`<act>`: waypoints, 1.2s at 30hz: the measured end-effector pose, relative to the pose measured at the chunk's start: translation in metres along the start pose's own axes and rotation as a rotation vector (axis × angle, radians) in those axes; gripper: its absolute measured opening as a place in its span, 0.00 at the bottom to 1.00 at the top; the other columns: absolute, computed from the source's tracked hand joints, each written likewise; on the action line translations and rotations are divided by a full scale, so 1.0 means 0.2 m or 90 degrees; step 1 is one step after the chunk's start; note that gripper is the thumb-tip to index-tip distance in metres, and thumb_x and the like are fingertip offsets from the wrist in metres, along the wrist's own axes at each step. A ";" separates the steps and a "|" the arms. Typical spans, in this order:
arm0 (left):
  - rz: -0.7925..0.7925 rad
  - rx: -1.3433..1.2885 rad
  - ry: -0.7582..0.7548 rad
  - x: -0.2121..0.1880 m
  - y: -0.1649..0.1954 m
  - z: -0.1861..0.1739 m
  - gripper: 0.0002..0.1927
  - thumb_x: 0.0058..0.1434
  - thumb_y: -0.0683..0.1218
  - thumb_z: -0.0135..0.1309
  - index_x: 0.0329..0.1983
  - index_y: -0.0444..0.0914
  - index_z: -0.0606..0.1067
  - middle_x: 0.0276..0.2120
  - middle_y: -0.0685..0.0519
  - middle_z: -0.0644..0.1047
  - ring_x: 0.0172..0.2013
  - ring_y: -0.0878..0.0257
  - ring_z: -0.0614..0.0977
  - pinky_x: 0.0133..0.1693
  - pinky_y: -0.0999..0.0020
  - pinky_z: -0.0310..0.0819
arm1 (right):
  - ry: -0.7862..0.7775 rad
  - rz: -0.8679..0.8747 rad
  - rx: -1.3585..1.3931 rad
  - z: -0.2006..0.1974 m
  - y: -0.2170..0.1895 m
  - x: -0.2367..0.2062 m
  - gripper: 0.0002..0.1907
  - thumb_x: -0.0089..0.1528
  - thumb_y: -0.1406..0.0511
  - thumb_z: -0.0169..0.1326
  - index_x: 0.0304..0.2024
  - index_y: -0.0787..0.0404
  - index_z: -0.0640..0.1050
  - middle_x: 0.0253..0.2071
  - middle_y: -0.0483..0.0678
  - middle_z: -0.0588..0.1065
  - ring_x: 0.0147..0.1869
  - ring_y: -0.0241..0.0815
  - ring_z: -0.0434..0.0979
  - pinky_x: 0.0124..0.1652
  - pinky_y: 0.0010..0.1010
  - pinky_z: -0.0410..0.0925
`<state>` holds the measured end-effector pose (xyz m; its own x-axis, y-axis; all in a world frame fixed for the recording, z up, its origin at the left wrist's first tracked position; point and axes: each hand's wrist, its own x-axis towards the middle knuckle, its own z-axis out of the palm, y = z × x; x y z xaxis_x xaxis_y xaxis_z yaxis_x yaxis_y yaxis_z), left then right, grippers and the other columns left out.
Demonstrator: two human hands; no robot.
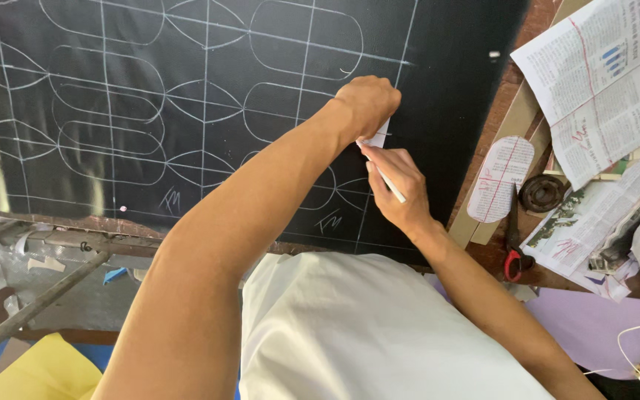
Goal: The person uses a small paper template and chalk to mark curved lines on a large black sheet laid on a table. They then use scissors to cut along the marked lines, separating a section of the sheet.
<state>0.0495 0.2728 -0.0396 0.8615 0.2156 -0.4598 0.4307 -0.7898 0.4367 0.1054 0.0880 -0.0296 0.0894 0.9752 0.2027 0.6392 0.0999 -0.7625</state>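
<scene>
**Tracing a template onto dark fabric**

While the large sheet of black fabric (438, 111) lies spread across the wooden work table (487, 255), the person marks it with white chalk lines: a grid of straight strokes filled with rounded oblongs and pointed leaf shapes covers most of its left and middle part, and the strip toward its right edge is unmarked. The step in hand appears to be tracing one more shape at the right end of that pattern.

The left hand (368, 100) is closed into a loose fist and presses a small white paper template (379, 135) flat on the fabric, just at a vertical chalk line. The right hand (401, 189) pinches a thin white chalk pencil (390, 181) between thumb and fingers, its tip hidden under the hand, close to the template's edge.

The next move likely calls for holding the template steady while the pencil follows its outline, since a slip would skew the shape against the grid.

To the right lie folded newspapers (601, 81), a larger oblong paper pattern with a red centre line (501, 178), a dark round rusty metal piece (542, 192) and red-handled scissors (512, 259).
</scene>
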 end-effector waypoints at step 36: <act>-0.023 0.049 0.015 0.00 0.05 0.02 0.12 0.45 0.35 0.68 0.34 0.35 0.82 0.37 0.44 0.83 0.42 0.51 0.85 0.41 0.62 0.81 | -0.122 0.081 0.018 -0.28 0.03 -0.02 0.15 0.62 0.74 0.57 0.53 0.64 0.81 0.49 0.53 0.81 0.53 0.49 0.82 0.53 0.35 0.74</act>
<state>0.0534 0.2627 -0.0391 0.8523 0.2571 -0.4555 0.4400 -0.8232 0.3588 0.1514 0.0736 -0.0018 0.0196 0.9997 -0.0138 0.6107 -0.0229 -0.7915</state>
